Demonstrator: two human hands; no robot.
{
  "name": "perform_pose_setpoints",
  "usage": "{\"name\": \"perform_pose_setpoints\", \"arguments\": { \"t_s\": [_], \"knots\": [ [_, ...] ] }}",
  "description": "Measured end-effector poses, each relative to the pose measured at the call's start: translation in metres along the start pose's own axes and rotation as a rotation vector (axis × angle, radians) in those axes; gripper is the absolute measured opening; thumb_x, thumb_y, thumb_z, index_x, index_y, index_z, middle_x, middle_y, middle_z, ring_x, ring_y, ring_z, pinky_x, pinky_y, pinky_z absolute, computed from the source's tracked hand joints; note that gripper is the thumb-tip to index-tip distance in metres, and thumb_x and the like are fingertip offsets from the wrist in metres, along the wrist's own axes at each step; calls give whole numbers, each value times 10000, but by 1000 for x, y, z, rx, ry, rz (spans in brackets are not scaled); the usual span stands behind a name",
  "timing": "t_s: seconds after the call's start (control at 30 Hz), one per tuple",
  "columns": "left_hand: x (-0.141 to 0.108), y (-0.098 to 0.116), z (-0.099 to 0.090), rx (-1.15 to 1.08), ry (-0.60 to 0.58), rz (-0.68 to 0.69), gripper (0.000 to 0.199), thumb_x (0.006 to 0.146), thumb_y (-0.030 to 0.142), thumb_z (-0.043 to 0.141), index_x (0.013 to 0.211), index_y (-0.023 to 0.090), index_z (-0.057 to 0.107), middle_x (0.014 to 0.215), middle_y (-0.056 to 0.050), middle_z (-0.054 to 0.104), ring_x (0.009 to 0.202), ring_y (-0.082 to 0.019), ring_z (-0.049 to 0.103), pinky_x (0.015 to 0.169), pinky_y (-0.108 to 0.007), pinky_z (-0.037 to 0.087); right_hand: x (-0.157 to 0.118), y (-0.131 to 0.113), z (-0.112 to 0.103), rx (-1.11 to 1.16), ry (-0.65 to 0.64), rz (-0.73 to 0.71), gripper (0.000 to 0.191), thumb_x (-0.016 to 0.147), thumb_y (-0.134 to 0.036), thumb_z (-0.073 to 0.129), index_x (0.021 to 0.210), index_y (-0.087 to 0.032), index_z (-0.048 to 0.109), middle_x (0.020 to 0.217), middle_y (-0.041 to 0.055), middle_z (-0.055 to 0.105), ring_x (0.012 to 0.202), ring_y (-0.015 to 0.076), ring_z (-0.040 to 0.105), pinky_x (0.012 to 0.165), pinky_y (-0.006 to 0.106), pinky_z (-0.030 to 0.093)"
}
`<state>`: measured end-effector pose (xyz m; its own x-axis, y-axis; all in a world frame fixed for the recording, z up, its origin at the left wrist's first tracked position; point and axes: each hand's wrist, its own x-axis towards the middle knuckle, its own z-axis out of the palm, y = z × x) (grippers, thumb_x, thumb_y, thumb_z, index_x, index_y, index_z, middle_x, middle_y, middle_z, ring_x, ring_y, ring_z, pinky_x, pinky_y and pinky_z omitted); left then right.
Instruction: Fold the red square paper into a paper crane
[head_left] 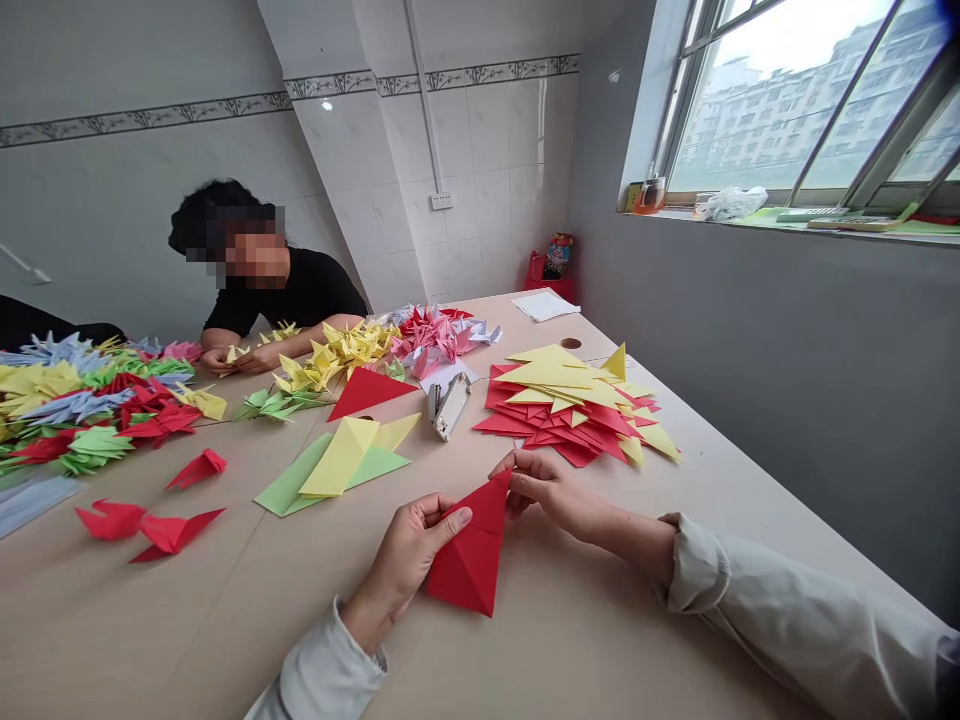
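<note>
A folded red paper [474,560] hangs between my two hands above the table, its narrow tip pointing up and its wide part down. My left hand [411,552] grips its left edge, thumb on top and fingers behind. At the upper tip, my right hand [541,486] pinches the paper between thumb and fingers; some fingertips are hidden behind it. Just beyond my right hand lies a pile of red and yellow folded papers [577,400]. Green folded paper [285,482] and yellow folded paper [341,460] overlap beyond my left hand.
A stapler [451,405] stands mid-table beside a red triangle [371,393]. Red folded pieces [171,530] lie at the left, before a heap of colourful folded papers [97,400]. Across the table [300,640], a person [315,280] handles yellow paper. A wall [750,350] borders the right.
</note>
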<state>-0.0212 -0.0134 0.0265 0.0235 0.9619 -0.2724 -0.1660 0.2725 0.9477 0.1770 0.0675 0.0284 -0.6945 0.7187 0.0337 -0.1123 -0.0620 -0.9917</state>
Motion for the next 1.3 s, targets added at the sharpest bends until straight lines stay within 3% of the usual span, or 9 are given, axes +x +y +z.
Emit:
{"name": "perform_pose_setpoints", "arguments": {
  "t_s": [0.13, 0.37, 0.47, 0.63, 0.83, 1.0, 1.17, 1.23, 1.3],
  "knots": [
    [-1, -2, 2, -21, 1, 11, 281, 712, 389, 768, 780, 146, 643, 731, -22, 696, 636, -145, 604, 609, -249, 473, 1, 5, 0, 3, 9, -63, 177, 890, -335, 557, 864, -163, 589, 801, 10, 609, 694, 133, 618, 690, 281, 507],
    [-2, -3, 4, -64, -26, 24, 243, 762, 359, 738, 817, 142, 645, 764, -28, 703, 669, -137, 606, 640, -246, 484, -1, 5, 3, -33, 38, -154, 349, 935, -473, 467, 825, -160, 575, 752, 16, 608, 662, 134, 625, 643, 269, 504],
    [-2, -4, 5, -70, -2, 51, 245, 762, 363, 737, 820, 145, 640, 760, -23, 696, 668, -135, 602, 635, -244, 491, -2, 0, 6, 4, 89, -104, 423, 927, -548, 431, 855, -164, 591, 753, 22, 622, 648, 137, 623, 632, 274, 500],
    [0, -10, 9, 52, 57, 149, 262, 750, 392, 736, 812, 154, 646, 727, -10, 676, 638, -134, 587, 587, -228, 488, -5, -3, 18, 94, 110, 86, 388, 776, -550, 662, 858, -171, 656, 793, 17, 639, 716, 139, 586, 650, 252, 463],
    [1, -12, 11, 143, 94, 206, 271, 740, 411, 734, 780, 156, 652, 683, -10, 659, 613, -128, 566, 548, -205, 465, -5, 1, 26, 163, 177, 112, 386, 716, -523, 724, 806, -148, 731, 650, 5, 609, 607, 109, 489, 608, 252, 385],
    [-1, -10, 10, 86, 87, 153, 273, 733, 405, 743, 788, 158, 640, 679, -1, 650, 596, -119, 557, 548, -208, 467, -1, -2, 17, 102, 221, 25, 324, 771, -488, 686, 828, -176, 754, 659, 10, 613, 637, 124, 476, 605, 258, 363],
    [-1, -11, 10, -6, 116, 125, 286, 707, 392, 764, 776, 152, 626, 693, -6, 640, 624, -135, 574, 572, -233, 481, 4, -7, 1, 110, 377, -62, 328, 791, -486, 664, 837, -170, 740, 737, 29, 644, 636, 122, 486, 620, 265, 396],
    [0, -12, 9, -35, 129, 125, 285, 708, 390, 764, 790, 156, 624, 685, 0, 631, 625, -140, 580, 573, -239, 482, 3, -8, 1, 124, 337, -36, 322, 791, -484, 667, 881, -180, 722, 813, 32, 655, 662, 120, 509, 629, 260, 409],
    [2, -13, 8, -31, 146, 140, 278, 711, 388, 761, 795, 161, 623, 683, 6, 629, 616, -134, 577, 572, -235, 478, 0, -8, 7, 130, 178, 18, 312, 767, -462, 702, 912, -186, 699, 843, 27, 650, 702, 129, 541, 638, 258, 421]
  ]
}}
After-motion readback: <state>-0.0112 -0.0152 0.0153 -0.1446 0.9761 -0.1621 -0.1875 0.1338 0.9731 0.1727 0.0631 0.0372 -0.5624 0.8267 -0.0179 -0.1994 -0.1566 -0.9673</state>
